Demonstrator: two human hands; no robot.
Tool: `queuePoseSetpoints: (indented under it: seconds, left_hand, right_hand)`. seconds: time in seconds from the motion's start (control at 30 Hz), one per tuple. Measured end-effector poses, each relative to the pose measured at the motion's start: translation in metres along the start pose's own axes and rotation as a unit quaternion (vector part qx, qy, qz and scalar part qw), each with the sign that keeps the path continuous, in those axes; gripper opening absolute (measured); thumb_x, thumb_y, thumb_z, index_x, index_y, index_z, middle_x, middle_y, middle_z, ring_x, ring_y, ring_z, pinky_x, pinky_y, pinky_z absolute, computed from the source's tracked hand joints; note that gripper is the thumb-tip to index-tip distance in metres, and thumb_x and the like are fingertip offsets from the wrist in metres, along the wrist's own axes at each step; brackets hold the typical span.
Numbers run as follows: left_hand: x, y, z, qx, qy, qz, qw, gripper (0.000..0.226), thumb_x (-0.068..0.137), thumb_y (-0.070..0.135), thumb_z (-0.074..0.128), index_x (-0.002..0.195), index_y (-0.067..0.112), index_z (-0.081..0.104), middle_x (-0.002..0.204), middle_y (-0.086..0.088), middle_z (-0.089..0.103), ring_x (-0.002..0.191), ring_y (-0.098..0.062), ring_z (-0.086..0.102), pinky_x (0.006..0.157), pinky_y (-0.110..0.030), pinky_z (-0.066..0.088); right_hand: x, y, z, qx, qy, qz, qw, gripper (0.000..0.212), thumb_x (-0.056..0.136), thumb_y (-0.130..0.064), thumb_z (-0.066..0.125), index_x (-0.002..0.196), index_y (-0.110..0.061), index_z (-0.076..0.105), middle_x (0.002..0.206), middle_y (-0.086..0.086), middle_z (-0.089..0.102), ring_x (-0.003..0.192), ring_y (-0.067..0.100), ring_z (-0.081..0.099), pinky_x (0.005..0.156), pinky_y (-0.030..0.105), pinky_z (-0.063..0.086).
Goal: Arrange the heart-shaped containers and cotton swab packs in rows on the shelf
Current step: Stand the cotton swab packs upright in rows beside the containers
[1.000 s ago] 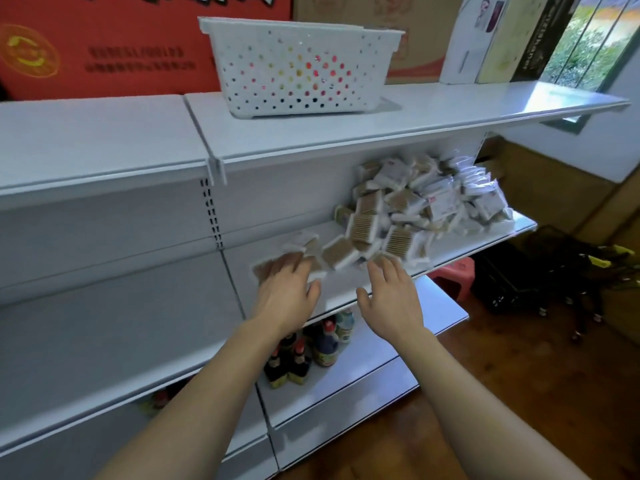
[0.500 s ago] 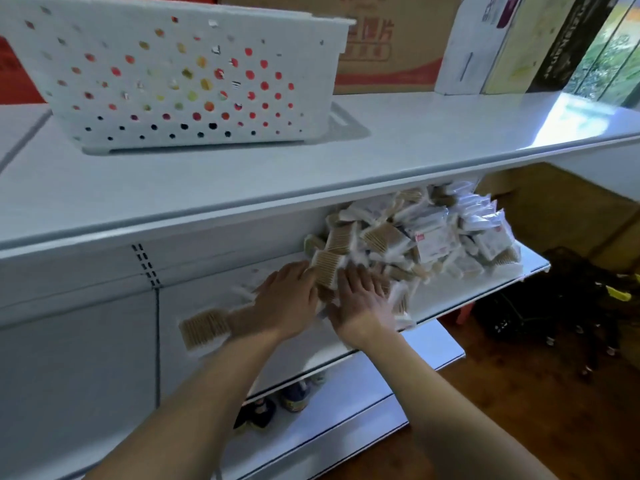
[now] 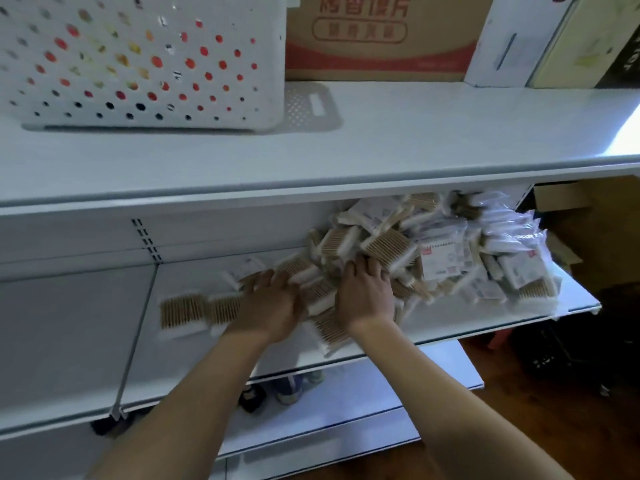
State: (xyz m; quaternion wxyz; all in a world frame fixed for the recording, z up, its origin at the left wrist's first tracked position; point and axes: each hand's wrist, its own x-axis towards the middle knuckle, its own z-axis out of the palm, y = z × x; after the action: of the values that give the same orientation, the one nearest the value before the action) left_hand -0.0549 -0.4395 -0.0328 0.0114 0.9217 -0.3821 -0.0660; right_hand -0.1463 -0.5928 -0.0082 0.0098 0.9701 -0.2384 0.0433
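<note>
We rest our left hand (image 3: 268,308) and right hand (image 3: 367,292), fingers spread flat, on the cotton swab packs (image 3: 398,251) heaped beyond them on the shelf (image 3: 502,317); two packs (image 3: 201,310) lie left of both hands.

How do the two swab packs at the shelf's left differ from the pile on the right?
The two left packs lie flat, side by side in a row; the pile is heaped, packs tilted every way. Neither hand touches the left packs; both hands reach the pile's edge. Both sit on the middle shelf.
</note>
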Motion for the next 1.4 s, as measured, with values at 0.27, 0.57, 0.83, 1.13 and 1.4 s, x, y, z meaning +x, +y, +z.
queuePoseSetpoints:
  seconds: [0.27, 0.57, 0.83, 1.13, 1.4]
  left_hand:
    - [0.003, -0.001, -0.005, -0.045, 0.055, 0.018, 0.997, 0.048, 0.101, 0.035, 0.041, 0.147, 0.022, 0.043, 0.152, -0.008, 0.043, 0.143, -0.031, 0.034, 0.114, -0.048, 0.031]
    - [0.01, -0.006, -0.015, -0.136, 0.138, 0.069, 0.979, 0.048, 0.093, 0.026, 0.05, 0.14, 0.016, 0.049, 0.136, -0.009, 0.055, 0.122, -0.032, 0.055, 0.095, -0.046, 0.049]
    - [0.035, 0.028, -0.008, -0.193, 0.109, 0.06, 0.973, 0.068, 0.089, 0.056, 0.057, 0.135, 0.009, 0.045, 0.131, -0.018, 0.058, 0.115, -0.04, 0.059, 0.09, -0.044, 0.049]
    - [0.057, 0.035, -0.01, -0.173, 0.154, -0.024, 0.972, 0.074, 0.093, 0.035, 0.063, 0.15, 0.005, 0.026, 0.126, -0.017, 0.063, 0.109, -0.038, 0.063, 0.085, -0.042, 0.05]
    - [0.03, -0.011, -0.03, -0.245, 0.239, -0.083, 0.936, 0.042, 0.091, 0.033, 0.065, 0.124, 0.011, 0.053, 0.12, -0.016, 0.057, 0.103, -0.042, 0.06, 0.082, -0.044, 0.049]
  right_hand:
    - [-0.002, -0.021, 0.004, 0.03, -0.019, -0.085, 0.996, 0.042, 0.102, -0.017, 0.034, 0.143, -0.012, 0.041, 0.162, 0.012, 0.019, 0.149, 0.036, 0.011, 0.121, 0.049, 0.011]
    - [-0.013, -0.022, 0.002, 0.112, 0.068, -0.155, 0.979, 0.034, 0.081, -0.016, 0.048, 0.103, -0.008, 0.073, 0.114, 0.013, 0.069, 0.108, 0.037, 0.064, 0.082, 0.045, 0.057]
    - [-0.016, 0.027, -0.023, 0.028, 0.151, 0.08, 0.985, 0.063, 0.091, -0.038, 0.056, 0.149, -0.019, 0.04, 0.156, 0.021, 0.033, 0.144, 0.04, 0.029, 0.115, 0.05, 0.027]
    - [-0.007, 0.04, -0.011, 0.046, 0.008, 0.086, 0.995, 0.074, 0.101, -0.057, 0.03, 0.156, -0.033, -0.013, 0.166, 0.008, -0.012, 0.15, 0.04, -0.013, 0.122, 0.051, 0.01]
    - [0.001, 0.011, 0.015, 0.108, 0.018, 0.052, 0.993, 0.066, 0.102, -0.04, 0.037, 0.157, -0.028, 0.002, 0.164, 0.015, -0.016, 0.15, 0.042, -0.007, 0.119, 0.064, 0.01]
